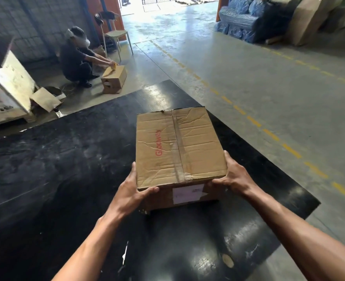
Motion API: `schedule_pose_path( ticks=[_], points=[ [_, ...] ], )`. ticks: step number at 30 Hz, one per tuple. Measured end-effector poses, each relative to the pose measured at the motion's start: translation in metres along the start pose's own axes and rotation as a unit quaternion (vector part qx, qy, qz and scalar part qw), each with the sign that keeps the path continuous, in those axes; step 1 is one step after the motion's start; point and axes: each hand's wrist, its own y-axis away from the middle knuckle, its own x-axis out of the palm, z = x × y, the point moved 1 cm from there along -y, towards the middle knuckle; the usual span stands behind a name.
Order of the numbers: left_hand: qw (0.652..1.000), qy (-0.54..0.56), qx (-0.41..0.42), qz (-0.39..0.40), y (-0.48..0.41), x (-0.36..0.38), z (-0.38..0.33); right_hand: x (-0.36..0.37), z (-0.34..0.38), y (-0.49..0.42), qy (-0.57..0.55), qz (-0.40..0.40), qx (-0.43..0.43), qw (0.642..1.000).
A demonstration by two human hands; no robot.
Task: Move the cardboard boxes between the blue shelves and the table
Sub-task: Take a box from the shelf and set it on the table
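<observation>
The left hand [136, 189] and right hand [233, 177] each grip a near corner of one box [177, 147], at or just above the black desk [66, 159]; with no shelves in view, I judge this single move midway and cannot tell what remains.

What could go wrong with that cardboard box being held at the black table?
1. The left hand and right hand grip only the near corners of the cardboard box; lifted, its far end might sag or slip.
2. Its top is creased and the tape wrinkled, so the seam could split.
</observation>
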Motion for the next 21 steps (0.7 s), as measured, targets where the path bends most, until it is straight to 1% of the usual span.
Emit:
schedule_pose_path(
  ticks=[2, 7, 11, 15, 19, 21],
  points=[
    [1.000, 0.007, -0.022, -0.004, -0.004, 0.010, 0.003, -0.002, 0.000, -0.005, -0.010, 0.002, 0.004, 1.000],
    [0.996, 0.026, -0.054, -0.061, 0.006, 0.032, 0.004, 0.000, -0.006, -0.007, -0.015, -0.007, 0.011, 1.000],
    [0.992, 0.041, -0.064, -0.097, 0.034, 0.051, 0.004, -0.005, -0.012, 0.006, 0.000, -0.018, 0.000, 1.000],
    [0.986, 0.057, -0.086, -0.128, 0.074, 0.072, 0.000, -0.010, -0.018, 0.031, 0.007, -0.003, 0.006, 1.000],
    [0.983, 0.066, -0.106, -0.138, 0.109, 0.086, -0.007, -0.010, -0.025, 0.061, 0.027, -0.001, 0.009, 1.000],
    [0.983, 0.063, -0.110, -0.131, 0.123, 0.090, -0.011, -0.008, -0.027, 0.077, 0.033, -0.020, 0.006, 0.999]
  ],
)
